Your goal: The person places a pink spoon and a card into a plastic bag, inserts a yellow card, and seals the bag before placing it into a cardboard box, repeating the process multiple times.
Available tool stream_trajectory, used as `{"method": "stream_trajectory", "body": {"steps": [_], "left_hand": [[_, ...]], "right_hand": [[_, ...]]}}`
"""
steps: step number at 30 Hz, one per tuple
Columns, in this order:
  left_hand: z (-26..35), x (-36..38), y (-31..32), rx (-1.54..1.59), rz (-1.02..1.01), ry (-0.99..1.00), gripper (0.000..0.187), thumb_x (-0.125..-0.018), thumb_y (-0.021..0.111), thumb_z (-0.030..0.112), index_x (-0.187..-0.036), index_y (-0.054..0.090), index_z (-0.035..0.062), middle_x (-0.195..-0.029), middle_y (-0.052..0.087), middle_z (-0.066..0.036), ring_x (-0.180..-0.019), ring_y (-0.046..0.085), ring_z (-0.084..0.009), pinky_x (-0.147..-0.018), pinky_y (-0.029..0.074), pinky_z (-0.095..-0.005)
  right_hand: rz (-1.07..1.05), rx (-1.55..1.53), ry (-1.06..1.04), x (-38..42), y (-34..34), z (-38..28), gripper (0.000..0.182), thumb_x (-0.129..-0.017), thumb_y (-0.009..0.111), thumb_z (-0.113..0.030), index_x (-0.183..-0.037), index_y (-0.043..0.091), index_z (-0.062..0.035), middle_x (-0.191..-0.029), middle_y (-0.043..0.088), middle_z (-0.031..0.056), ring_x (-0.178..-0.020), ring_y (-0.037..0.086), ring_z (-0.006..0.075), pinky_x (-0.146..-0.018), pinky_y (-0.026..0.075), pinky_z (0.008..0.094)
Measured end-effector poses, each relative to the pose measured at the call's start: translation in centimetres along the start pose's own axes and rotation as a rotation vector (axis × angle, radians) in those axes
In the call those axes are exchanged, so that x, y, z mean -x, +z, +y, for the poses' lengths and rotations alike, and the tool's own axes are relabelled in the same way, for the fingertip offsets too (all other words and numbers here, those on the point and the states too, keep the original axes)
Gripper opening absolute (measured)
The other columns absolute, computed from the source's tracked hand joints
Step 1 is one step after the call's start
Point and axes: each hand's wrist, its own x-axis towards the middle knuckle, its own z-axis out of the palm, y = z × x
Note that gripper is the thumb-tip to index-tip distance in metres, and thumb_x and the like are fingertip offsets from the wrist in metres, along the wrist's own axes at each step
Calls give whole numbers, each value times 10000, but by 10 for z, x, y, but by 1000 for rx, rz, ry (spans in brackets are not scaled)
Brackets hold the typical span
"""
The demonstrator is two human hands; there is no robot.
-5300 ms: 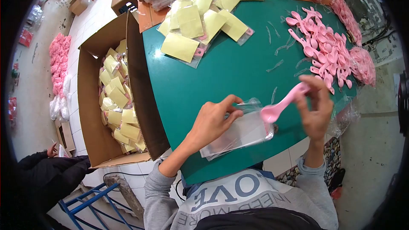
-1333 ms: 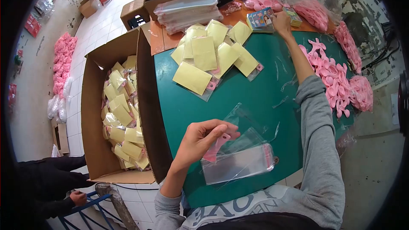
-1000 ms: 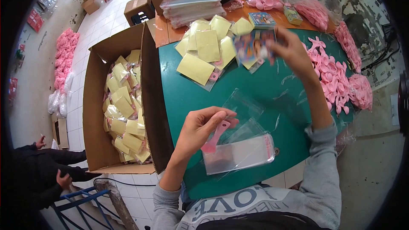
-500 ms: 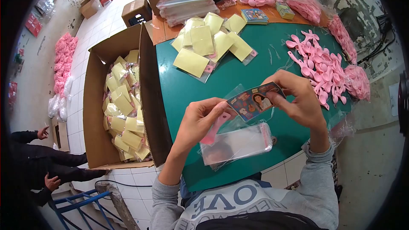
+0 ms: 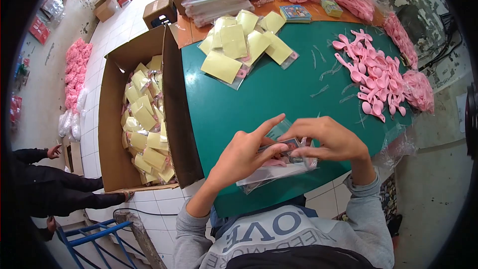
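Above the near edge of the table, both hands are at one clear plastic bag [image 5: 277,130] with a pink spoon [image 5: 274,162] in it. My left hand [image 5: 245,153] grips the bag from the left, thumb across it and index finger stretched out. My right hand [image 5: 328,140] pinches the right end of a dark printed card [image 5: 293,144], which overlaps the bag between the two thumbs. Fingers hide much of the card and spoon. Just below lies a stack of clear bags [image 5: 259,177].
Packed bags with yellow backs [image 5: 221,67] lie at the table's far left. More fill a cardboard box [image 5: 185,134] on the left. Loose pink spoons [image 5: 371,72] are heaped at right. Printed cards [image 5: 295,13] stand stacked at the back. A person [image 5: 55,177] is beyond the box.
The card has come down and left to the bag, now overlapping it. Both hands have moved lower and closer together, over the stack of bags. The person at left has shifted an arm.
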Motion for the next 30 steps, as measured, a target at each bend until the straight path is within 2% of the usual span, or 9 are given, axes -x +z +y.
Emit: {"method": "stream_trajectory", "body": {"steps": [2, 9, 12, 16, 19, 22, 25, 28, 30], "left_hand": [[3, 6, 3, -8, -23, -50, 629, -827, 672, 199, -1367, 370, 82, -907, 694, -142, -741, 688, -196, -669, 505, -291], [-41, 45, -9, 410, 76, -69, 698, -768, 722, 59, -1351, 341, 0, -740, 625, -26, -697, 581, -52, -645, 458, -183], [-47, 56, -4, 462, 203, -106, 694, -760, 720, 42, -1352, 358, 48, -829, 674, -89, -780, 625, -93, -689, 511, -222], [-42, 62, 0, 517, 183, -104, 712, -759, 724, 39, -1362, 345, 46, -805, 674, -90, -756, 623, -92, -682, 509, -228], [-45, 64, 1, 467, 72, -16, 718, -765, 721, 45, -1370, 334, 48, -798, 679, -80, -743, 624, -91, -677, 513, -238], [-43, 65, 8, 306, 187, -82, 679, -782, 706, 49, -1358, 348, 40, -828, 680, -82, -739, 642, -120, -676, 522, -249], [-40, 65, 26, 304, 442, -76, 640, -874, 608, 120, -1388, 239, 25, -919, 665, -119, -825, 668, -201, -717, 536, -290], [-37, 76, 40, 567, 315, -81, 622, -967, 433, 228, -1428, 60, 42, -1003, 640, -165, -949, 644, -263, -774, 543, -343], [-33, 81, 50, 730, 268, -124, 614, -981, 382, 248, -1435, 19, 49, -1036, 627, -183, -974, 632, -286, -790, 543, -362]], "right_hand": [[-25, -28, 6, 9, 10, 7, 207, -794, 679, -188, -789, 596, 1, -703, 565, 97, -644, 585, 242, -569, 462, 322], [361, -559, 235, 39, 50, 21, 179, -731, 746, -66, -864, 648, 3, -733, 600, -1, -628, 517, 57, -534, 413, 232], [442, -683, 268, 34, 71, 16, 175, -743, 746, -75, -842, 630, 12, -682, 585, -18, -594, 474, 33, -516, 383, 212], [203, -501, 474, 45, 59, 9, 156, -744, 731, -28, -845, 618, 12, -689, 566, -19, -609, 457, 9, -518, 352, 194], [396, -847, 340, 42, 77, 15, 141, -739, 729, -15, -815, 612, 8, -684, 548, -21, -620, 451, 4, -517, 344, 193], [463, -744, 305, 41, 78, 17, 132, -730, 719, 5, -808, 614, -7, -660, 548, 4, -602, 481, 32, -523, 358, 198], [676, -191, 151, 32, 73, 4, 197, -725, 732, -52, -895, 635, -30, -733, 599, 48, -667, 574, 136, -595, 437, 248], [494, 179, -92, 18, 64, -16, 328, -717, 738, -139, -1014, 630, -53, -902, 623, 90, -822, 610, 256, -704, 486, 332], [245, 132, -46, 23, 69, -22, 439, -720, 726, -211, -1121, 598, -86, -1109, 572, 101, -1003, 558, 294, -824, 462, 390]]}}
